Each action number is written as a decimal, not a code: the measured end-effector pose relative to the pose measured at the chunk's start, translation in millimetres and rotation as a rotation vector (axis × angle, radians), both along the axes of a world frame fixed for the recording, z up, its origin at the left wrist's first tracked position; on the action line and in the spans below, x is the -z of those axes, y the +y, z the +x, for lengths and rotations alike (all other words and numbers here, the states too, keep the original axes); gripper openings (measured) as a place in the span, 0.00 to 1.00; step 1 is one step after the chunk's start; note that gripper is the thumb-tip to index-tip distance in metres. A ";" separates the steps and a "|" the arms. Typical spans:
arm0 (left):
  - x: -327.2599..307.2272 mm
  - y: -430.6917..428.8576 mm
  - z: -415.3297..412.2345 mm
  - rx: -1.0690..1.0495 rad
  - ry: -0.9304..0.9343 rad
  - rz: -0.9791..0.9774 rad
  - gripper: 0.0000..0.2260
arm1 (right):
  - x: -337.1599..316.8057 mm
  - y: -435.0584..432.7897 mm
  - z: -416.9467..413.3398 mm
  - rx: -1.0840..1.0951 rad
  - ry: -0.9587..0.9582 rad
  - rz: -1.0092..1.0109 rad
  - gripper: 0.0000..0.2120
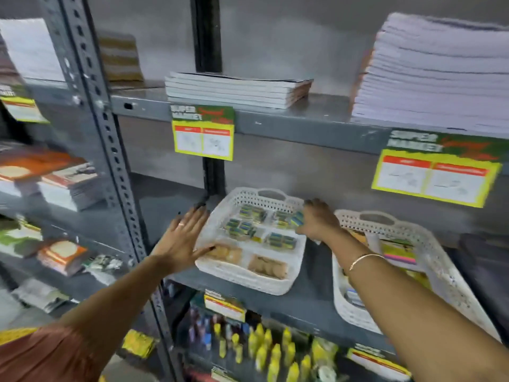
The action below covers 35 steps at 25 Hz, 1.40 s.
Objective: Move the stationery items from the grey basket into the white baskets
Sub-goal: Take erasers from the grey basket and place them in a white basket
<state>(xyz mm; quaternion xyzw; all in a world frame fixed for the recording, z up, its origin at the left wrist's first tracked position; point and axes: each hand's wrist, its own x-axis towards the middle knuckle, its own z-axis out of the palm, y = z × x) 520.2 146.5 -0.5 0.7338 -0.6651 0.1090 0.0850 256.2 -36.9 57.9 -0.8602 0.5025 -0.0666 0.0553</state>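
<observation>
A white perforated basket (pixel 242 274) sits on the grey middle shelf, holding several packs of small blue-green-yellow boxes (pixel 242 228) and tan packs (pixel 267 267). My left hand (pixel 184 238) lies flat and open against its left rim. My right hand (pixel 319 220) is at its right rim, fingers closed on a small blue-green pack (pixel 297 218). A second white basket (pixel 429 249) stands to the right, partly hidden by my right forearm, with pink and yellow sticky notes (pixel 399 253) inside. No grey basket is in view.
Stacks of notebooks (pixel 237 89) and paper (pixel 432 75) lie on the shelf above, with price tags (pixel 203 133) hanging from its edge. Glue bottles (pixel 270 351) fill the shelf below. A perforated steel upright (pixel 110 150) stands at left, with books beyond it.
</observation>
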 end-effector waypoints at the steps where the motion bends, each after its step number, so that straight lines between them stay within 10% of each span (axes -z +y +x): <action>1: 7.7 8.3 13.9 0.008 0.007 0.025 0.46 | 6.6 2.1 15.0 -0.009 0.024 -0.001 0.33; 11: 80.6 4.0 62.3 0.026 0.183 0.369 0.58 | 62.3 -26.2 76.5 -0.040 0.233 0.163 0.44; 35: 101.0 5.2 64.4 0.090 0.102 0.193 0.48 | 73.5 -33.9 77.0 -0.080 0.274 0.266 0.49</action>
